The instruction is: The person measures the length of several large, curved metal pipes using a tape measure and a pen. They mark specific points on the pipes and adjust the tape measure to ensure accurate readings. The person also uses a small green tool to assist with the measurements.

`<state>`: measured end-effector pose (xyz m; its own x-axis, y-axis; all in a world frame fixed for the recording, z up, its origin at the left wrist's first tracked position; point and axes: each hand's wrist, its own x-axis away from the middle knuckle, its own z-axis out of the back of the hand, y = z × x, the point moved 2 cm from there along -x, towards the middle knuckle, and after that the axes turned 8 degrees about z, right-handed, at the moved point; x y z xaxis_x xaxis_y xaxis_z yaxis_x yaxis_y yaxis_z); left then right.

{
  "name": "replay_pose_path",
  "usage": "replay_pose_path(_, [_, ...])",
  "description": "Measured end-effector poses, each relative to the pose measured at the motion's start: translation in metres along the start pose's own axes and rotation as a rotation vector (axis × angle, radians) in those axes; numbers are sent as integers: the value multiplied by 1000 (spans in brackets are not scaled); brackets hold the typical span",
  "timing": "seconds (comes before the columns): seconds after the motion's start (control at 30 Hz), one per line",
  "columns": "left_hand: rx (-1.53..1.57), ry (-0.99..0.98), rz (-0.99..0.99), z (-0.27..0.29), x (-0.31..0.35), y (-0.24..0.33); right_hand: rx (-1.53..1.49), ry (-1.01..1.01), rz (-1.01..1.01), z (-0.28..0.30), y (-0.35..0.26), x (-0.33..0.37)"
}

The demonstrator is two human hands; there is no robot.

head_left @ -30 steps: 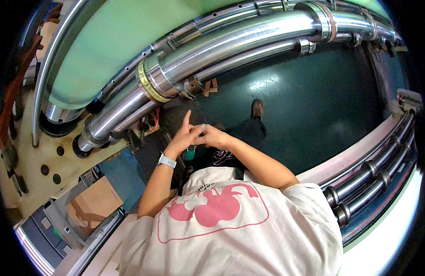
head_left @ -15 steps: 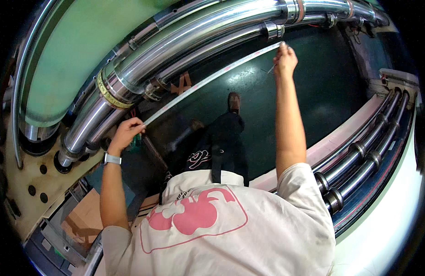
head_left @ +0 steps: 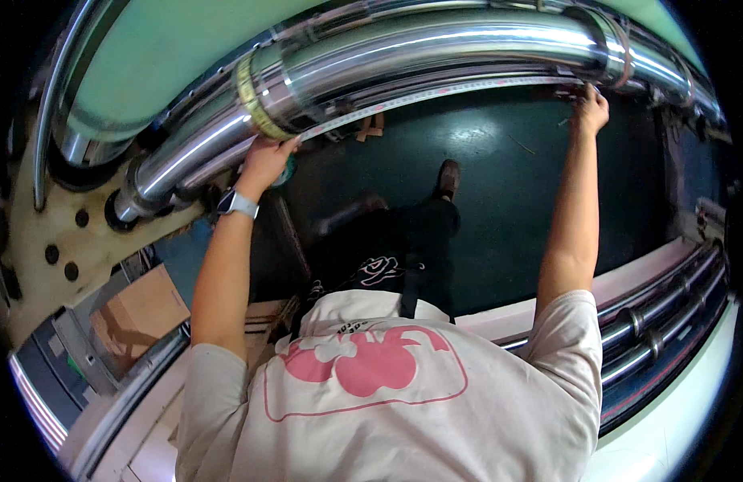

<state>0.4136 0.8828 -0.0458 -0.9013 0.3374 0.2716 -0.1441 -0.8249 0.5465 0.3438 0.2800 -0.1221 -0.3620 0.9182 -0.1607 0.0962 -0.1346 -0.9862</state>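
A thin, pale measuring tape [head_left: 468, 86] is stretched in a long line between my two hands. It runs along the near underside of a large shiny metal roller [head_left: 444, 44]. My left hand [head_left: 267, 165] pinches one end close to a yellow ring [head_left: 255, 96] around the roller. Something teal and rounded shows beside that hand, partly hidden. At the far right, my right hand [head_left: 590, 114] is closed on the other end of the tape, just below a dark collar [head_left: 594, 40] on the roller.
Below the tape lies a dark green floor [head_left: 516, 201], with my shoe [head_left: 449, 178] on it. Several thinner metal rollers [head_left: 652, 321] stand at the lower right. A cardboard piece [head_left: 142, 309] sits at the lower left, near a beige machine plate [head_left: 62, 229] with holes.
Both hands have moved up and to the right in view, bringing the tape from hanging away from the roller to lying close along it. The view has shifted too.
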Motion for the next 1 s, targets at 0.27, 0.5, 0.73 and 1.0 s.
replay_pose_path(0.27, [-242, 110, -3, -2, 4, 1, -43, -463, -599, -65, -15, 202])
replay_pose_path(0.5, [-338, -20, 64, 1, -5, 6, -530, -756, -1393, -152, -15, 411])
replay_pose_path(0.73, [-337, 151, -107, -7, -4, -6, -765, -543, -1433, -182, -44, 426])
replay_pose_path(1.0, [-316, 153, -108, -5, -4, -1, -722, -429, -1346, -200, -25, 420])
